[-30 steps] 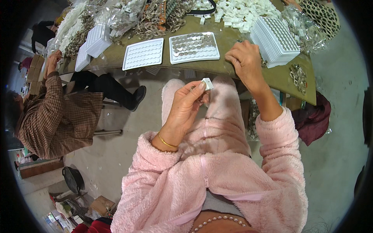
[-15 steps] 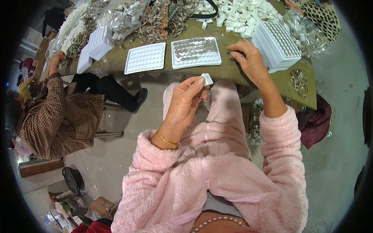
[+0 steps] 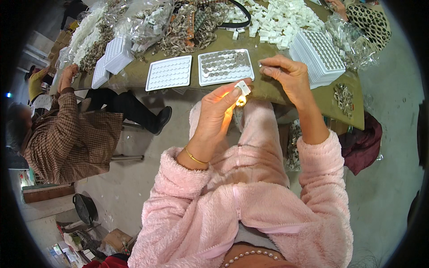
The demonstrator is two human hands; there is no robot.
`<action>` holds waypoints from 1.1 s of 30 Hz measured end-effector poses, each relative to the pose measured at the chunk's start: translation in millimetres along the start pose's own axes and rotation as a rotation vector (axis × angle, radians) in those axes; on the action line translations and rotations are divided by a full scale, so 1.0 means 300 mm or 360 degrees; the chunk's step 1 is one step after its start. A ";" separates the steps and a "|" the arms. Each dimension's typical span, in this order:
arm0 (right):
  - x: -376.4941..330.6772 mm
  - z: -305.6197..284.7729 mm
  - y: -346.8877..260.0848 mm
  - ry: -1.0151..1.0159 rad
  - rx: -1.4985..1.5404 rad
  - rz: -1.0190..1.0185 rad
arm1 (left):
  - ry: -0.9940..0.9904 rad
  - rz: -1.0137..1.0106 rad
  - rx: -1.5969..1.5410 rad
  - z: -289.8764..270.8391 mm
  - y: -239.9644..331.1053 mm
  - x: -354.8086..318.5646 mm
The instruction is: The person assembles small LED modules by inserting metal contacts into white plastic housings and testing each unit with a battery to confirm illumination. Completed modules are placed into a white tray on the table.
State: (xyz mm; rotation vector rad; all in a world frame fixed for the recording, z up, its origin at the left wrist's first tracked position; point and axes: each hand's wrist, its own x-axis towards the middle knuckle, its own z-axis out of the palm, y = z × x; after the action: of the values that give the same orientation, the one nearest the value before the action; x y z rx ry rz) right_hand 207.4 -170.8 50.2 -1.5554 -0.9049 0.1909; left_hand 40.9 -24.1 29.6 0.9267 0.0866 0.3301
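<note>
My left hand (image 3: 216, 109) is closed around a small white plastic case (image 3: 243, 87), thumb on its face, over my lap. A warm yellow light (image 3: 241, 101) glows just beneath the case and lights up the fingers. My right hand (image 3: 288, 76) is raised at the table's front edge, thumb and forefinger pinched together. A tiny pale piece (image 3: 260, 65) shows at those fingertips, too small to name. Between the hands, slightly farther off, lies a white tray (image 3: 250, 77) with rows of silver discs like button cells. Left of it is a white tray with round wells (image 3: 169, 73).
Stacked white trays (image 3: 319, 58) stand right of my right hand, near a small heap of metal pieces (image 3: 343, 98). White cases (image 3: 277, 20) and tangled light strings (image 3: 187, 31) are piled behind. A person in a checked coat (image 3: 73, 134) sits at the left.
A yellow light now shines under the white case in my left hand, which has shifted slightly right. My right hand has drawn a little nearer, fingertips pinched on the tiny piece.
</note>
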 end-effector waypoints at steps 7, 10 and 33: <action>-0.047 0.076 -0.082 0.0221 -0.0157 -0.0193 | 0.0066 0.0167 0.0015 0.074 -0.012 0.031; -0.039 0.089 -0.079 0.0379 -0.0849 -0.0830 | 0.0021 0.0307 0.0171 0.083 -0.017 0.026; 0.009 0.033 -0.037 0.0372 -0.0422 -0.0574 | -0.0168 -0.0001 0.0276 0.090 -0.006 0.143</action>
State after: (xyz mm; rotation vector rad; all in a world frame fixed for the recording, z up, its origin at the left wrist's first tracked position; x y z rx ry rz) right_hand 198.6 -162.1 59.1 -1.5843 -1.0347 -0.3752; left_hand 87.9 -32.3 47.3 1.1141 0.0184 0.2755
